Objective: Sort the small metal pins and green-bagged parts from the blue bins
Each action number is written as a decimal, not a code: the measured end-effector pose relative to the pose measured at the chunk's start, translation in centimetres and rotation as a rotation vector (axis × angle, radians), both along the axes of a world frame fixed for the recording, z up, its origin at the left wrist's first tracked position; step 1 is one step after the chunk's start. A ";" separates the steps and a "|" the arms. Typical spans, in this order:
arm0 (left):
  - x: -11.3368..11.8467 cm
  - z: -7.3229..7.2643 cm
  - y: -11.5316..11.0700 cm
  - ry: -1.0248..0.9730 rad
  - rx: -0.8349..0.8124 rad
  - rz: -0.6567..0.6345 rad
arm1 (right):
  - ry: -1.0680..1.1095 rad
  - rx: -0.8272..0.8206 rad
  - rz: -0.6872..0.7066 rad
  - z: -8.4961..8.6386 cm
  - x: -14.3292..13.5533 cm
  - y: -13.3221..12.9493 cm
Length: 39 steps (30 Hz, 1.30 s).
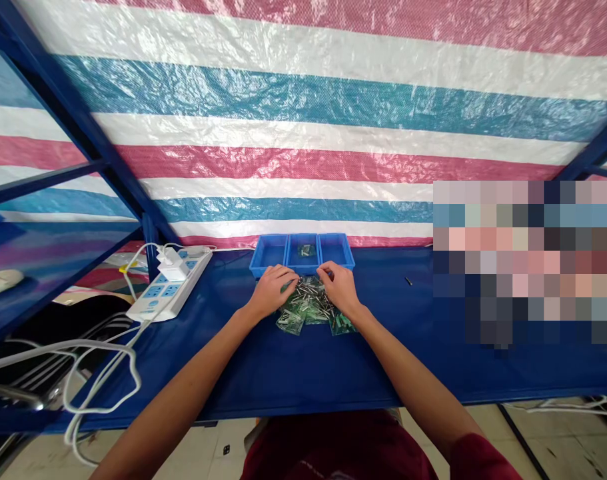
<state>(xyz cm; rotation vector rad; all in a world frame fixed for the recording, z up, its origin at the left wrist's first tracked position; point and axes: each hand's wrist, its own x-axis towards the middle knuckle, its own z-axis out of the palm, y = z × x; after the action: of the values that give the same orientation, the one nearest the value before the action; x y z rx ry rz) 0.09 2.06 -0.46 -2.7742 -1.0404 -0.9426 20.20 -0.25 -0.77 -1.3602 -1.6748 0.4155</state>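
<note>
A heap of small loose metal screws (313,291), or similar fasteners, lies on the blue table in front of me. Around and under it are small clear plastic bags (290,321) with a green tint. My left hand (273,291) is at the heap's left side, thumb and fingertips curled closely together. On the opposite side, my right hand (340,288) has its fingers bent in a pinch over the heap's edge. Whatever sits between either hand's fingertips is too small to make out. Just behind the hands stands a blue three-section tray (269,271); a small bag (306,250) lies in its middle section.
On the left, a white power strip (156,301) holds a plugged-in white adapter (173,264), with white cables (133,367) looping over the table edge. One small dark piece (408,281) lies to the right. A blurred-out area (523,267) covers the far right. Striped sheeting (303,133) hangs behind.
</note>
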 end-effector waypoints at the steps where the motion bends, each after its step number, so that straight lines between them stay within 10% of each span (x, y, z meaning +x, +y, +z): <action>1: 0.0 0.0 -0.1 -0.011 -0.003 -0.002 | 0.065 0.008 0.003 0.1 0.0 -0.1; 14: 0.3 0.1 -0.3 -0.219 0.025 -0.044 | 0.722 -0.125 0.275 0.0 -1.5 -0.7; 39: 0.4 0.6 -0.9 -0.341 0.064 -0.053 | 0.245 0.060 0.182 0.4 -1.2 -1.5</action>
<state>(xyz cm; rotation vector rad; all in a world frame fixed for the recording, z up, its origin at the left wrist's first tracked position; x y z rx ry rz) 0.49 1.16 0.13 -2.6589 -0.9523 -1.4662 19.02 -1.78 -0.35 -1.0700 -1.5974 0.6071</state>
